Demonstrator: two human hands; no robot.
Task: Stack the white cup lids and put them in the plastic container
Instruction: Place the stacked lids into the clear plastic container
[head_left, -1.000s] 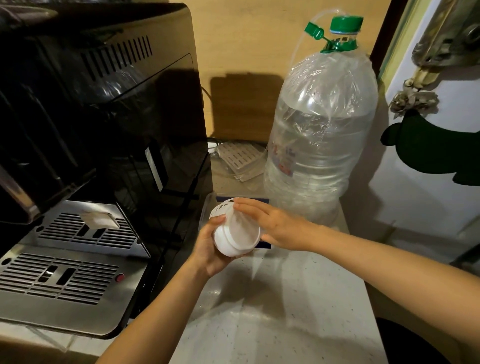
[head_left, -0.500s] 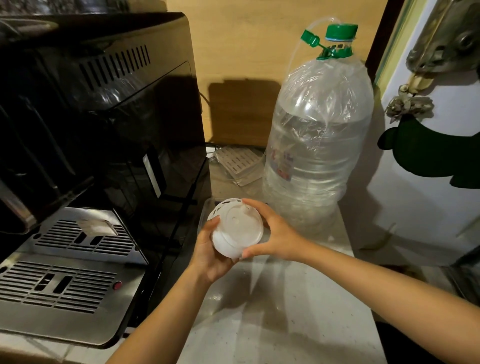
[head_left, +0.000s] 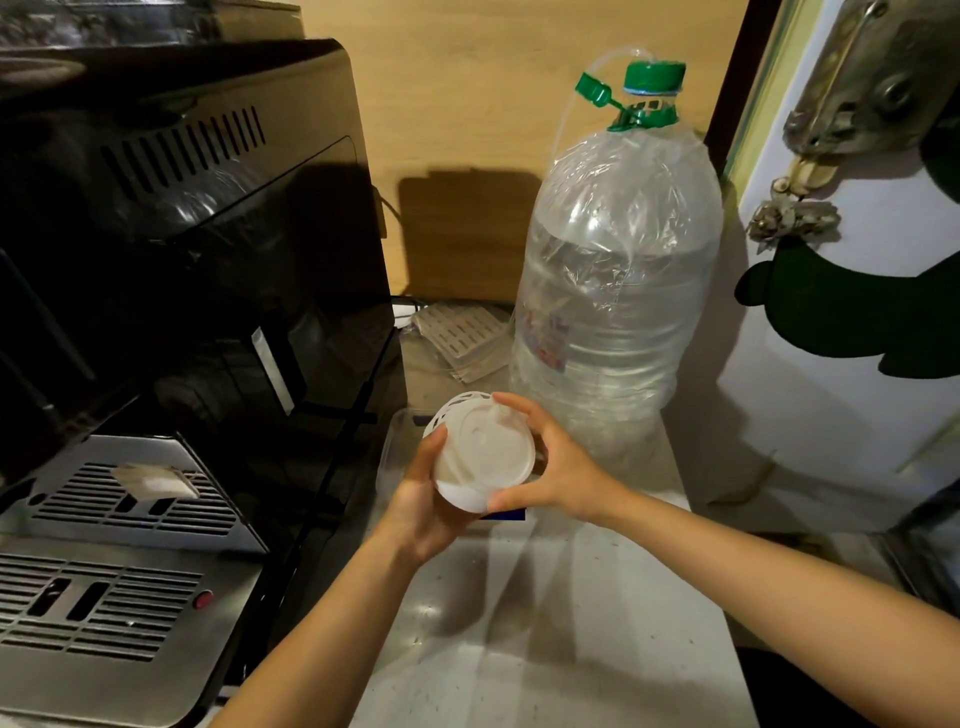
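Note:
A stack of white cup lids (head_left: 480, 457) is held above the counter, its top face turned toward me. My left hand (head_left: 423, 512) cups the stack from below and from the left. My right hand (head_left: 553, 467) grips its right rim with thumb and fingers. Just behind and under the hands lies a clear plastic container (head_left: 390, 441); only its left edge and a blue piece at its near side show, the rest is hidden by the hands and lids.
A black and steel coffee machine (head_left: 182, 322) with a drip grate (head_left: 104, 597) fills the left. A large water bottle (head_left: 613, 291) with a green cap stands behind the hands. Flat slotted packets (head_left: 462, 332) lie at the back. The speckled counter (head_left: 545, 623) extends toward me.
The stack has tilted so its flat top faces me. My right hand moved from lying over the stack to gripping its right rim. Both hands stay over the container.

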